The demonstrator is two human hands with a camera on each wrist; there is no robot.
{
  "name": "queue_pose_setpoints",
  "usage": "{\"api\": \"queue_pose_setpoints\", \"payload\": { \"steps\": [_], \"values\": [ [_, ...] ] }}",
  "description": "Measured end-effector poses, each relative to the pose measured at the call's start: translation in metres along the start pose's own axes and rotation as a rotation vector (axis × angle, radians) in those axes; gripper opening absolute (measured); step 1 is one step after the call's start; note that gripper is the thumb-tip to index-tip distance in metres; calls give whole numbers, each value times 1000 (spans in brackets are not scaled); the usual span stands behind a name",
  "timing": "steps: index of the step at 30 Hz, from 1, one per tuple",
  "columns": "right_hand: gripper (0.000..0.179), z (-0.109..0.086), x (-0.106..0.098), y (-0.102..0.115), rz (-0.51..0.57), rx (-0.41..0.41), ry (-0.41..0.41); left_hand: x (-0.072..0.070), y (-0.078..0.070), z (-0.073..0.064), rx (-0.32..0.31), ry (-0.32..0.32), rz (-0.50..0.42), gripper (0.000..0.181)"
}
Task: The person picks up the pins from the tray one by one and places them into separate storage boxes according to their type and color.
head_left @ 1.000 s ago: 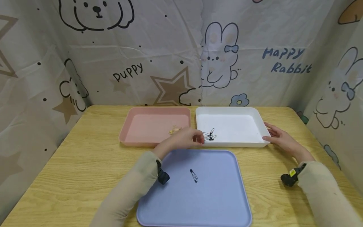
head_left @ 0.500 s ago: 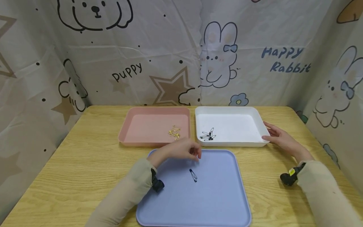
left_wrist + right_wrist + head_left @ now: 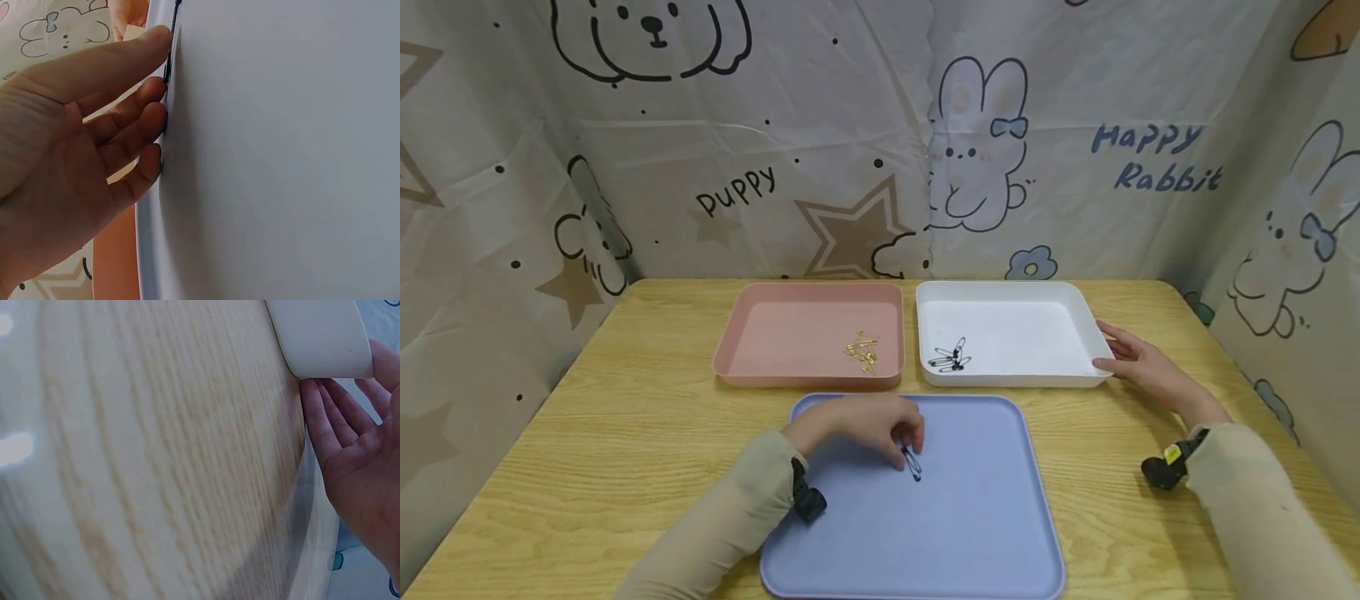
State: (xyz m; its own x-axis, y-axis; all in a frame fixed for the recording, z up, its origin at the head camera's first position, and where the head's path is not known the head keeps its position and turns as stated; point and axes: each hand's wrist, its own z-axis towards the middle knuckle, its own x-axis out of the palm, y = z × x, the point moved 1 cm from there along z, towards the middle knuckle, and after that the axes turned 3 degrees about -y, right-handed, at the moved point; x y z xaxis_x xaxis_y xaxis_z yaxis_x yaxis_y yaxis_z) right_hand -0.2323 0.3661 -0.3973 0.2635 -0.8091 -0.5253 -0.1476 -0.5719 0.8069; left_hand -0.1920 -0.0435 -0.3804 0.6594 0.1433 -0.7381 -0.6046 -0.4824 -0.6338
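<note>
In the head view a black safety pin (image 3: 916, 477) lies on the blue tray (image 3: 985, 517). My left hand (image 3: 871, 423) is over that tray, thumb and forefinger right at the pin's far end. The left wrist view shows the thumb and forefinger apart along the safety pin (image 3: 170, 53), other fingertips close over the tray. My right hand (image 3: 1150, 375) holds the right end of the white tray (image 3: 1015, 321); its thumb is on the rim, and fingers reach under the edge in the right wrist view. Several black safety pins (image 3: 956, 362) lie in the white tray's near left corner.
A pink tray (image 3: 797, 333) stands left of the white one, with several gold safety pins (image 3: 867, 357) in its right part. All three trays are on a wooden table (image 3: 625, 433). A printed curtain (image 3: 850, 125) surrounds the table's back and sides.
My left hand has come from the white tray's near left corner back toward me, down to the black safety pin on the blue tray. The right hand has stayed at the white tray.
</note>
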Motion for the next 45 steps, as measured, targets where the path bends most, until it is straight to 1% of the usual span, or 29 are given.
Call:
{"api": "queue_pose_setpoints", "payload": {
  "steps": [4,8,13,18,21,30,40,43,45],
  "values": [
    [84,0,1,0,-6,-1,-1,3,1,1,14,8,27,19],
    [84,0,1,-1,-8,1,0,4,1,2,30,15,50,15],
    [84,1,0,-1,-10,1,3,3,-2,2,19,21,49,9],
    [83,1,0,-1,-12,-1,4,2,-3,2,32,18,65,4],
    [84,1,0,-1,-15,-2,5,2,-3,2,35,12,60,4],
    [84,1,0,0,-17,2,4,0,-2,4,19,-37,14,7],
    [84,2,-1,-1,-13,1,8,-8,-5,6,-47,-90,-23,6],
    [82,1,-1,0,-11,-5,9,-10,-5,8,-44,-114,-15,5],
    [81,1,-1,0,-11,-10,9,-11,-6,9,-28,-130,-9,5]
  ]
}}
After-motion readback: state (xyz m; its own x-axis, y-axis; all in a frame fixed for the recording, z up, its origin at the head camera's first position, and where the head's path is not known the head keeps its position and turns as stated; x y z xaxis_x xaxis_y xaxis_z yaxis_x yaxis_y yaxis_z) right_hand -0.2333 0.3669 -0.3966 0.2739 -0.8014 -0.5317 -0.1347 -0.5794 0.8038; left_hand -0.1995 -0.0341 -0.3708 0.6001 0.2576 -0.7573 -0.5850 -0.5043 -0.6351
